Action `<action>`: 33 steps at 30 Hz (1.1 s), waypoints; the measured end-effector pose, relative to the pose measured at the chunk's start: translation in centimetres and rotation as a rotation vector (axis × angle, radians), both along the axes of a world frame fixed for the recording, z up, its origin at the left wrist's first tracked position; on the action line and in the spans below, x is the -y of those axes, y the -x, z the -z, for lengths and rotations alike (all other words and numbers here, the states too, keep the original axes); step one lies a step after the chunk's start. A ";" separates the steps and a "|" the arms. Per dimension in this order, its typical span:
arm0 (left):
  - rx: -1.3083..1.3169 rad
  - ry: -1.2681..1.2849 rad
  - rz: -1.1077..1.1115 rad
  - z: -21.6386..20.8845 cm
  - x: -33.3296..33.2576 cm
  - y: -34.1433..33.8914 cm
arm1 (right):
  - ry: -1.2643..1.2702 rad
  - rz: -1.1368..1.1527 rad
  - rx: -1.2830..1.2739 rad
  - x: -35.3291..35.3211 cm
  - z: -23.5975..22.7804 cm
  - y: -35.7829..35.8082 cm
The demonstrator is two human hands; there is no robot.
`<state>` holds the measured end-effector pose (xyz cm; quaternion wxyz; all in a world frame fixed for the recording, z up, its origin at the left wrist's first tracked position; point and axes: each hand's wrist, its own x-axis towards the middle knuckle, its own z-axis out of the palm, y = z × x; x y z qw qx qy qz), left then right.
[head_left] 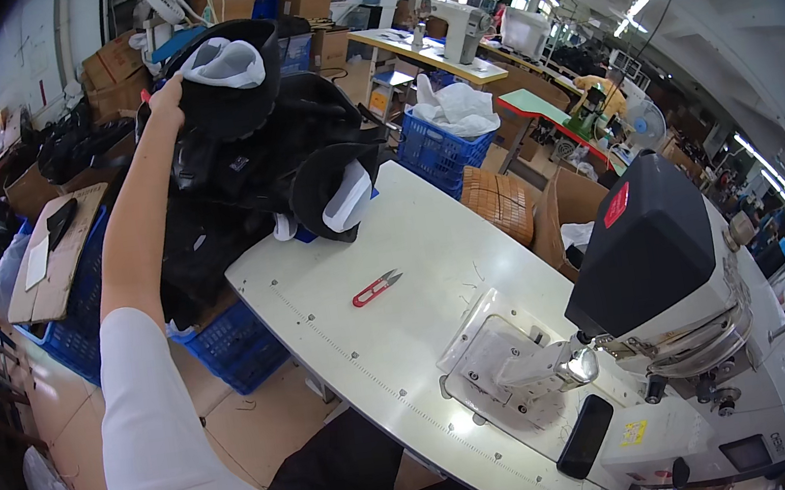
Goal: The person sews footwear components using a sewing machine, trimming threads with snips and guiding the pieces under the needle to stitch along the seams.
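Note:
My left hand is stretched far out over a heap of black sewn pieces at the upper left. Its fingers are closed on the edge of a black cap-like piece with a white lining showing inside; the fingertips are partly hidden. Below it in the heap lie more black fabric pieces. Another black cap-like piece with a white inside rests at the table's far left corner. My right hand is out of view.
Red-handled thread snips lie on the white table. A sewing machine fills the right side, with a black phone near its base. Blue crates stand left of the table; a wicker basket and cardboard box stand beyond.

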<state>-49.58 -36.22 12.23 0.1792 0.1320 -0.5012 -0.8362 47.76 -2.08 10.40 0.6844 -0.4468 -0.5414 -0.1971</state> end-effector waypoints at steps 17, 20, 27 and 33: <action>-0.376 0.064 0.804 15.2 -6.7 -37.2 | 0.868 -1.801 -0.165 6.2 6.0 33.4; 0.003 -0.179 0.946 15.0 -11.7 -48.4 | 1.241 -1.902 -0.427 5.2 11.1 30.8; -0.439 0.800 1.677 15.3 -9.4 -45.6 | 1.351 -1.822 -0.839 2.9 8.4 29.5; -0.678 0.941 1.167 9.2 -18.8 -44.0 | 1.371 -1.936 -0.261 2.1 7.6 28.0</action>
